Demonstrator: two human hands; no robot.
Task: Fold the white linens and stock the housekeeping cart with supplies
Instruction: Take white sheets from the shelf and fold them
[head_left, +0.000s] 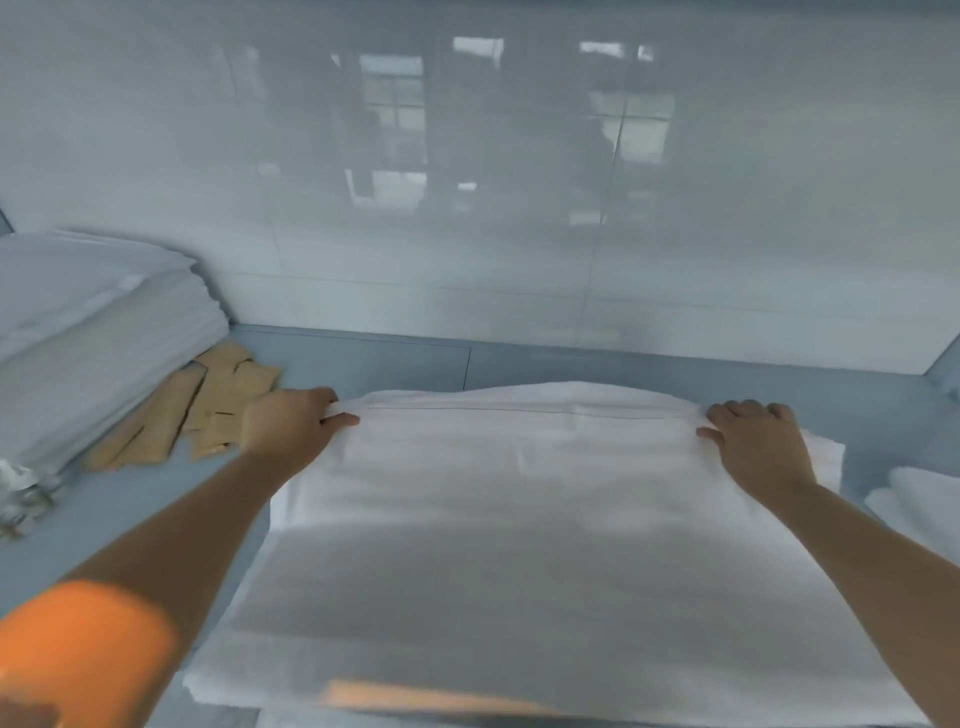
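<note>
One large white terry towel lies flat across the grey-blue counter, doubled over, likely so its far edge can be squared for the next fold. One tall stack of folded white linens waits at the left beside several tan cards. Two hands work: the left hand and right hand each pinch a far corner in their grip.

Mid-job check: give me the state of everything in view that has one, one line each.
White towel: spread flat on the counter, far edge held at both corners.
Left hand: pinching the towel's far left corner.
Right hand: gripping the towel's far right corner.
Stack of white linens: folded, piled at far left.
Tan packets: lying scattered beside that stack.
Folded white towel: lying at the right edge.
</note>
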